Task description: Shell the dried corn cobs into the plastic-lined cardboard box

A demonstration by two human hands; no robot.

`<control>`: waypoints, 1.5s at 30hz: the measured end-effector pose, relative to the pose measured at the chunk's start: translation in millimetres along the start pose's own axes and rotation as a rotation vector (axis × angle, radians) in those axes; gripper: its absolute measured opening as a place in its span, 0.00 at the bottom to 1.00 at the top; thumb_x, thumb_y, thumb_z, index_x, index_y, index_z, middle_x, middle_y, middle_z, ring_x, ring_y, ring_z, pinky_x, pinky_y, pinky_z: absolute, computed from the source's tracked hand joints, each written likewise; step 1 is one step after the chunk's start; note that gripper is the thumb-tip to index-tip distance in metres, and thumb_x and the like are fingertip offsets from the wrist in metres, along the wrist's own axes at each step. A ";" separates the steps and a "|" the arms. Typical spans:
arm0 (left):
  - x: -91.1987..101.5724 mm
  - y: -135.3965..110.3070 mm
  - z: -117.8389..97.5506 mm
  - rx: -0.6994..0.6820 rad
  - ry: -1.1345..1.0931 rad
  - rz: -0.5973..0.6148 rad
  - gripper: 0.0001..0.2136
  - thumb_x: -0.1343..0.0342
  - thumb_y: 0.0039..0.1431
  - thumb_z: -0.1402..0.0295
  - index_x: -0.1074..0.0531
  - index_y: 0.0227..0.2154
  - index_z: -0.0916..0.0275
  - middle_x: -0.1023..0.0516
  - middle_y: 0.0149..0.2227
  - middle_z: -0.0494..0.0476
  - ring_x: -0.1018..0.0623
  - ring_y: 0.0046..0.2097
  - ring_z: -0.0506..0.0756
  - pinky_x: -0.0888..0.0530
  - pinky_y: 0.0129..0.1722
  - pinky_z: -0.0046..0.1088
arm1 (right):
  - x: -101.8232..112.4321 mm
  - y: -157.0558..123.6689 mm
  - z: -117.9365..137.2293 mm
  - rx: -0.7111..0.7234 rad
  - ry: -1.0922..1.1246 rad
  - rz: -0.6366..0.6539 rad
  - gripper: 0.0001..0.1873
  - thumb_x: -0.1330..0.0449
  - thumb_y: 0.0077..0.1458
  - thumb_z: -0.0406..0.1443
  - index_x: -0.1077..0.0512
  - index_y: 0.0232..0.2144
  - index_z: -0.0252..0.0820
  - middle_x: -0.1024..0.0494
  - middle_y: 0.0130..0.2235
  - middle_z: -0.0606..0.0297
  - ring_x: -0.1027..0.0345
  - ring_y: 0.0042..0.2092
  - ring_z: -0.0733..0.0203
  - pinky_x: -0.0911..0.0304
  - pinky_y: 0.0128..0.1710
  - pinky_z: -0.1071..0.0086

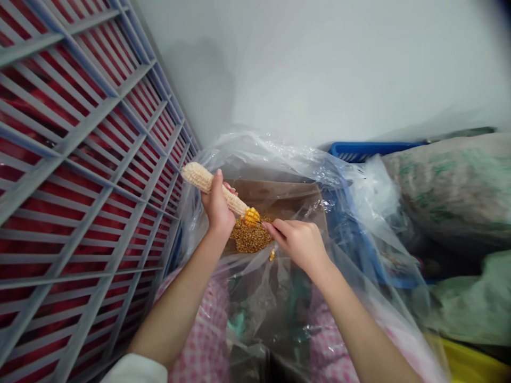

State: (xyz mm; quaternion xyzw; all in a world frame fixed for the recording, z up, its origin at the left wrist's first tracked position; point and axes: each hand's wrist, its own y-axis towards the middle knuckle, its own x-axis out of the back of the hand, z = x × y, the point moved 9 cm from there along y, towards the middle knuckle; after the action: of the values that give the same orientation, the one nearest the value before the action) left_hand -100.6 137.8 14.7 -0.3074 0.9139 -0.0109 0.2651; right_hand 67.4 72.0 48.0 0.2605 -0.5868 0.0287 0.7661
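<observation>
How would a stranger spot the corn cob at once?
Find the big grey-blue slatted plastic crate on the left. Right of it, the bare left hand grips a long, pale corn cob. Unlike the loose golden kernels heaped below, it's one whole piece, mostly stripped, yellow only near the right hand.

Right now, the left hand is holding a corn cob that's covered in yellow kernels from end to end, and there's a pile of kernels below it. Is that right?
Not quite: the head view shows yellow kernels only at the end of the corn cob nearest the right hand. The left hand does hold it, above a pile of kernels.
</observation>
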 end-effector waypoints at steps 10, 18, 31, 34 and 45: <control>-2.6 -11.7 3.9 -0.044 0.063 0.022 0.14 0.40 0.41 0.61 0.40 0.22 0.61 0.38 0.16 0.42 0.36 0.18 0.44 0.38 0.20 0.21 | -18.9 3.9 14.7 -0.135 -0.028 0.120 0.19 0.52 0.58 0.39 0.31 0.19 0.39 0.27 0.18 0.66 0.38 0.18 0.69 0.65 0.20 0.71; -13.8 -12.0 40.1 0.488 0.069 0.196 0.15 0.39 0.40 0.62 0.42 0.20 0.60 0.41 0.14 0.42 0.39 0.14 0.44 0.41 0.16 0.21 | -25.4 7.9 27.6 0.117 0.208 0.144 0.23 0.55 0.59 0.43 0.31 0.19 0.40 0.28 0.18 0.67 0.39 0.20 0.72 0.60 0.22 0.72; 11.4 15.7 21.6 0.274 -0.109 -0.075 0.13 0.40 0.39 0.63 0.40 0.22 0.61 0.39 0.16 0.42 0.36 0.18 0.44 0.35 0.23 0.22 | -8.9 -1.5 -16.7 -0.127 0.055 0.151 0.23 0.55 0.58 0.45 0.32 0.19 0.41 0.27 0.19 0.68 0.37 0.20 0.70 0.61 0.21 0.72; 10.9 10.3 23.9 0.260 -0.095 -0.091 0.14 0.40 0.39 0.62 0.40 0.22 0.61 0.39 0.17 0.42 0.36 0.18 0.44 0.35 0.23 0.22 | -15.1 0.3 -10.1 -0.158 0.015 0.179 0.22 0.55 0.58 0.44 0.31 0.20 0.42 0.26 0.20 0.68 0.37 0.20 0.69 0.63 0.21 0.71; 16.2 10.3 26.4 0.220 -0.123 -0.152 0.15 0.40 0.41 0.60 0.41 0.23 0.61 0.39 0.20 0.43 0.35 0.20 0.44 0.35 0.25 0.23 | -13.2 2.8 16.3 -0.170 -0.047 0.123 0.20 0.54 0.59 0.39 0.32 0.20 0.39 0.26 0.19 0.64 0.36 0.19 0.69 0.65 0.20 0.70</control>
State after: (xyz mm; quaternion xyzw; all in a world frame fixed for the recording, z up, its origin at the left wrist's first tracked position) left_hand -104.3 140.8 -17.7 -0.3450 0.8633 -0.1121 0.3509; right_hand 47.9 70.9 39.8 0.1587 -0.6197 0.0199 0.7683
